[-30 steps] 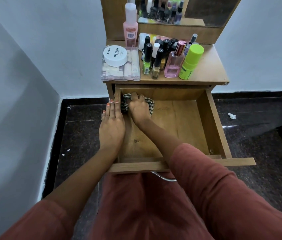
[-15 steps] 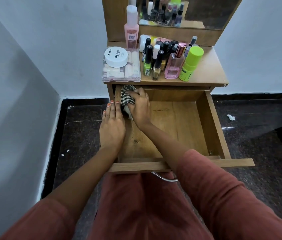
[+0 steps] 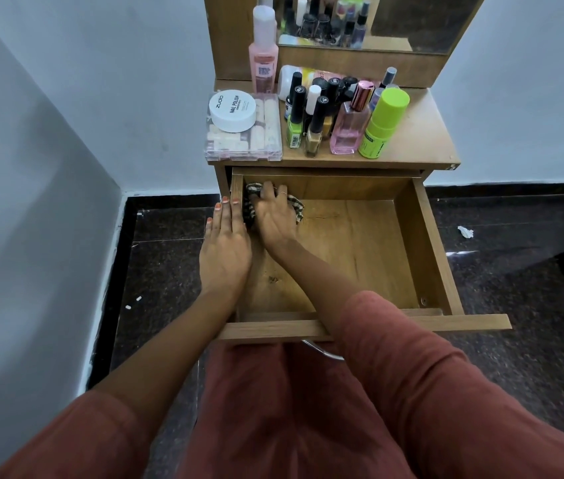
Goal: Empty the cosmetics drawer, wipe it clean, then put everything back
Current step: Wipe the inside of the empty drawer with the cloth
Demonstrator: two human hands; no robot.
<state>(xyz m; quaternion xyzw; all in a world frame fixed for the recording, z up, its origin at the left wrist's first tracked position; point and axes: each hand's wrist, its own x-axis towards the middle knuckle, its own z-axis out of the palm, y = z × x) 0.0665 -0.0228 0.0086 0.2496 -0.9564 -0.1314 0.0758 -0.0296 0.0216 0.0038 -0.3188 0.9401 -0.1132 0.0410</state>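
The wooden drawer (image 3: pixel 429 243) is pulled out and holds only a checked cloth (image 3: pixel 296 206), bunched in its back left corner. My right hand (image 3: pixel 275 219) presses down on that cloth, fingers curled over it. My left hand (image 3: pixel 225 247) lies flat, fingers together, along the drawer's left wall. On the tabletop (image 3: pixel 418 133) above stand the cosmetics: a clear nail box (image 3: pixel 242 145) with a white round tub (image 3: pixel 232 108) on top, several nail polish bottles (image 3: pixel 315 122), a pink perfume bottle (image 3: pixel 348 127), a lime green bottle (image 3: pixel 382 122) and a tall pink bottle (image 3: pixel 264 53).
A mirror (image 3: pixel 377 19) stands behind the cosmetics. White walls close in at left and behind. The dark stone floor (image 3: pixel 515 271) has a scrap of paper (image 3: pixel 465 231) at right. A metal drawer handle (image 3: pixel 322 350) sticks out over my red-brown clothed lap.
My right hand rubbed the cloth up into the drawer's back left corner and has now come back down a little, flattening the cloth. My left hand stayed on the left wall.
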